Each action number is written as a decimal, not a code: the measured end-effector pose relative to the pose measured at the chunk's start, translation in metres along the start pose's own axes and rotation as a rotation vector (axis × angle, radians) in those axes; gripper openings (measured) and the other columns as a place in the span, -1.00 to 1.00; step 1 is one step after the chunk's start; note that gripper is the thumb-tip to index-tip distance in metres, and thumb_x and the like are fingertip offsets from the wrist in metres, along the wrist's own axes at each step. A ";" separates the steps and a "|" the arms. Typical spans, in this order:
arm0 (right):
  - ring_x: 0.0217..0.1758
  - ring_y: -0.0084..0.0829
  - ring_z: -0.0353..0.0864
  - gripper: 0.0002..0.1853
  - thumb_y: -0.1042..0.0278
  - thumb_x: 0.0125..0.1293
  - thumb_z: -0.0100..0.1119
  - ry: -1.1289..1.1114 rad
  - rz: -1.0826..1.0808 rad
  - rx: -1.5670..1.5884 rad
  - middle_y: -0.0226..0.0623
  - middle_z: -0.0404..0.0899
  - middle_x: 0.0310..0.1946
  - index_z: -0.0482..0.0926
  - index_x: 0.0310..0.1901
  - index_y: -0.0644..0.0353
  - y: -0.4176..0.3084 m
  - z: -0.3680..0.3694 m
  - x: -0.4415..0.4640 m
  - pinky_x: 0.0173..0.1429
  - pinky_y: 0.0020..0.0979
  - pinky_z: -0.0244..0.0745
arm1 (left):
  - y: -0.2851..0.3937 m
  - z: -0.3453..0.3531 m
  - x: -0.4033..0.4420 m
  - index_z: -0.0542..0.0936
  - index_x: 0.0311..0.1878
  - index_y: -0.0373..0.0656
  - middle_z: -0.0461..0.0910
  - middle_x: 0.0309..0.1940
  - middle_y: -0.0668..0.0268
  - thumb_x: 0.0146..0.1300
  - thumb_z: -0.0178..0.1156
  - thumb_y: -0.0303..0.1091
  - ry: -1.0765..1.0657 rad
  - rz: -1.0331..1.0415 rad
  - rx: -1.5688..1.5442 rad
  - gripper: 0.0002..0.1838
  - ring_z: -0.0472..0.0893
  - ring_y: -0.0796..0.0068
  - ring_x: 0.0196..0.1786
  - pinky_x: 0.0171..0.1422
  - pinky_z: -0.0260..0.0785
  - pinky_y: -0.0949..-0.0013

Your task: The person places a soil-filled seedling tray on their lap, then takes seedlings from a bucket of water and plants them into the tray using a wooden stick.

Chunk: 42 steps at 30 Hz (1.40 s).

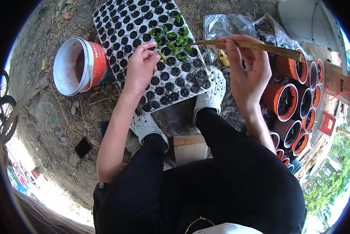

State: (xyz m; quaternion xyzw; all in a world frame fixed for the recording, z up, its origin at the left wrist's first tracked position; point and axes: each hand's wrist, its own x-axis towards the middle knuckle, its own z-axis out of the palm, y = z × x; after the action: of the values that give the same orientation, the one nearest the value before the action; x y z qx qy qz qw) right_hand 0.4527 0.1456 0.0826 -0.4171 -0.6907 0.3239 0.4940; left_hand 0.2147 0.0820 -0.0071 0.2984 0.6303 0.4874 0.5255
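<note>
A white seedling tray (pixel 122 64) with many soil-filled round cells lies tilted across the ground before me. Small green seedlings (pixel 179 41) cluster near its right side. Over the tray, my left hand (pixel 143 66) has its fingers curled, thumb and fingertips close together beside the seedlings; whatever they may hold is too small to make out. My right hand (pixel 248 64) grips a long thin wooden stick (pixel 270 47), whose narrow end points left at the tray's right edge, beside the leaves.
A white and red bucket (pixel 95 62) stands left of the tray. Orange and dark pots (pixel 286 102) crowd the right. Clear plastic bags (pixel 229 25) and a grey bucket (pixel 305 21) are at the back. A phone (pixel 83 147) lies on the ground; a wooden block (pixel 190 146) sits between my feet.
</note>
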 end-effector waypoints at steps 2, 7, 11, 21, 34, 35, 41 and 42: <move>0.00 -0.41 0.84 -0.81 0.55 0.44 0.35 -0.037 -0.029 -0.008 -0.17 0.80 -0.15 0.62 0.02 0.33 -0.002 0.006 0.001 0.13 -0.43 0.68 | -0.003 0.000 0.004 0.50 0.31 -0.27 0.68 -0.25 0.32 0.44 0.26 -0.53 -0.003 0.018 0.082 -0.60 0.54 0.68 -0.34 -0.22 0.40 0.55; -0.03 -0.42 0.85 -0.81 0.57 0.42 0.36 -0.055 -0.123 -0.036 -0.22 0.80 -0.16 0.63 0.01 0.32 -0.010 0.010 0.002 0.09 -0.44 0.69 | -0.008 0.001 0.013 0.52 0.28 -0.24 0.73 -0.25 0.29 0.43 0.30 -0.46 0.029 0.070 0.207 -0.61 0.61 0.64 -0.28 -0.12 0.46 0.49; -0.06 -0.42 0.85 -0.83 0.56 0.41 0.36 -0.062 -0.127 -0.054 -0.24 0.80 -0.17 0.65 -0.01 0.29 -0.006 0.012 0.002 0.03 -0.44 0.70 | -0.008 0.005 0.014 0.51 0.25 -0.25 0.68 -0.34 0.38 0.45 0.31 -0.43 0.083 0.129 0.303 -0.63 0.51 0.77 -0.31 -0.19 0.32 0.59; -0.13 -0.35 0.86 -0.81 0.54 0.38 0.38 -0.100 -0.227 -0.091 -0.23 0.79 -0.20 0.66 -0.01 0.22 -0.008 0.020 0.004 -0.07 -0.41 0.68 | -0.004 0.008 0.017 0.56 0.13 -0.22 0.73 -0.41 0.30 0.38 0.38 -0.36 0.130 0.149 0.368 -0.67 0.57 0.63 -0.40 -0.22 0.40 0.46; -0.14 -0.38 0.85 -0.82 0.54 0.38 0.38 -0.096 -0.211 -0.098 -0.24 0.79 -0.18 0.67 -0.01 0.22 -0.008 0.019 0.002 -0.07 -0.42 0.67 | -0.003 0.010 0.020 0.56 0.11 -0.24 0.72 -0.45 0.31 0.38 0.37 -0.36 0.129 0.178 0.386 -0.68 0.56 0.62 -0.44 -0.26 0.40 0.43; -0.14 -0.38 0.85 -0.82 0.54 0.38 0.38 -0.096 -0.202 -0.099 -0.24 0.79 -0.18 0.67 -0.02 0.22 -0.009 0.019 0.002 -0.07 -0.42 0.67 | -0.003 0.010 0.020 0.56 0.10 -0.24 0.72 -0.45 0.30 0.39 0.36 -0.36 0.141 0.186 0.395 -0.69 0.56 0.61 -0.44 -0.27 0.40 0.42; -0.15 -0.40 0.85 -0.83 0.54 0.38 0.38 -0.086 -0.209 -0.087 -0.25 0.78 -0.18 0.68 -0.02 0.23 -0.007 0.019 0.002 -0.08 -0.44 0.67 | -0.003 0.009 0.021 0.61 0.04 -0.23 0.71 -0.46 0.30 0.40 0.34 -0.35 0.147 0.216 0.436 -0.76 0.58 0.60 -0.45 -0.28 0.40 0.41; -0.15 -0.40 0.85 -0.83 0.54 0.38 0.38 -0.084 -0.210 -0.088 -0.24 0.78 -0.18 0.68 -0.02 0.23 -0.007 0.019 0.002 -0.08 -0.44 0.67 | 0.000 0.009 0.020 0.61 0.04 -0.23 0.71 -0.46 0.30 0.40 0.34 -0.35 0.147 0.216 0.437 -0.76 0.58 0.60 -0.45 -0.28 0.40 0.41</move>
State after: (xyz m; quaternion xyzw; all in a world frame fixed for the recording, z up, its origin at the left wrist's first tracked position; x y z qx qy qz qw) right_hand 0.4325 0.1439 0.0841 -0.3496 -0.7644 0.2569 0.4770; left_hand 0.2179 0.1026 -0.0149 0.4343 0.7214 0.4135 0.3462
